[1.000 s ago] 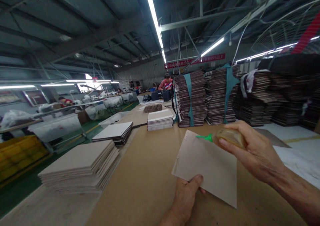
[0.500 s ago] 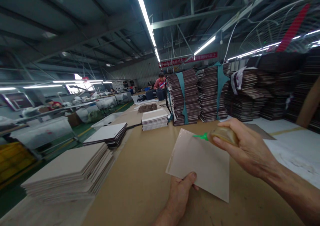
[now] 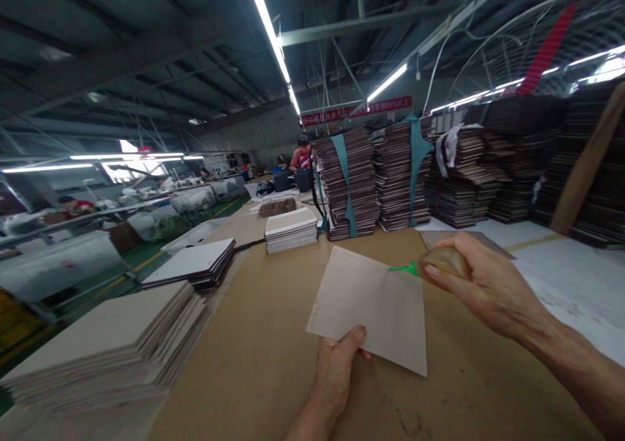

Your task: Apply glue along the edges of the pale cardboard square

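While the left hand [image 3: 336, 369] pinches the card [image 3: 374, 307], the right hand [image 3: 488, 288] grips a glue bottle [image 3: 442, 262] at its far edge.

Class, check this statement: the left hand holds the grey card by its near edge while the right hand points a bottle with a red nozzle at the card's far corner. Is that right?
Not quite. The head view shows the nozzle is green, not red. The rest stands: the left hand holds the grey card by its near edge, and the right hand points the bottle at the far corner.

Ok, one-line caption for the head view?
Left hand holds a card; right hand points a bottle's green nozzle at its edge.
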`<state>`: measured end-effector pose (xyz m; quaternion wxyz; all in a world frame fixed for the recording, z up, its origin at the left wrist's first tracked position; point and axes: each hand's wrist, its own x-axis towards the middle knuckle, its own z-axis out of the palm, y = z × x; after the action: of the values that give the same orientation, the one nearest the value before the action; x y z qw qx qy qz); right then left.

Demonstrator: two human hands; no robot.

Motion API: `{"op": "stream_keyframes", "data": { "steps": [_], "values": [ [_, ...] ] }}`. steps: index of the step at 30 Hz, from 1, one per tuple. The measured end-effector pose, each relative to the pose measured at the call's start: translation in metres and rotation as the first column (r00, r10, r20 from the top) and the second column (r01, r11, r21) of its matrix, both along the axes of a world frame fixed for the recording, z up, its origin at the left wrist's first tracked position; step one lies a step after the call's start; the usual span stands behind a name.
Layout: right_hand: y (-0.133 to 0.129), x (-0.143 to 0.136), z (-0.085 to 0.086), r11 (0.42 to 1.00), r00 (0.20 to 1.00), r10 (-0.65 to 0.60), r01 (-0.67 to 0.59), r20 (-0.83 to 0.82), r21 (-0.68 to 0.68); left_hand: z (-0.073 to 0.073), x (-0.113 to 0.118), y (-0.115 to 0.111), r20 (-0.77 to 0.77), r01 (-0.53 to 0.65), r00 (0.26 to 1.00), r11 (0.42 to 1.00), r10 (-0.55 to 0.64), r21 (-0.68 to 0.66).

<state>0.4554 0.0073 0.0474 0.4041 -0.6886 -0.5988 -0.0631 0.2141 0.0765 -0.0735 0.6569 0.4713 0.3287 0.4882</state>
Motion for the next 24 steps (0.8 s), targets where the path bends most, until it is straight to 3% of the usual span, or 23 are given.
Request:
{"op": "stream_keyframes", "data": {
  "steps": [6,12,24],
  "values": [
    [-0.006,-0.001,0.000,0.998,1.000,0.018,-0.018,0.005,0.067,-0.004,-0.001,0.002,0.000,0.021,1.000,1.000,-0.021,-0.003],
    [-0.012,0.008,-0.006,0.998,0.998,-0.046,0.044,-0.047,-0.044,-0.004,-0.003,0.004,0.004,-0.006,1.000,1.000,0.007,-0.005],
    [-0.021,0.019,-0.014,0.995,0.993,-0.091,0.087,-0.074,-0.048,0.002,-0.004,0.004,-0.003,-0.034,0.999,0.998,0.034,-0.061]
  ]
}}
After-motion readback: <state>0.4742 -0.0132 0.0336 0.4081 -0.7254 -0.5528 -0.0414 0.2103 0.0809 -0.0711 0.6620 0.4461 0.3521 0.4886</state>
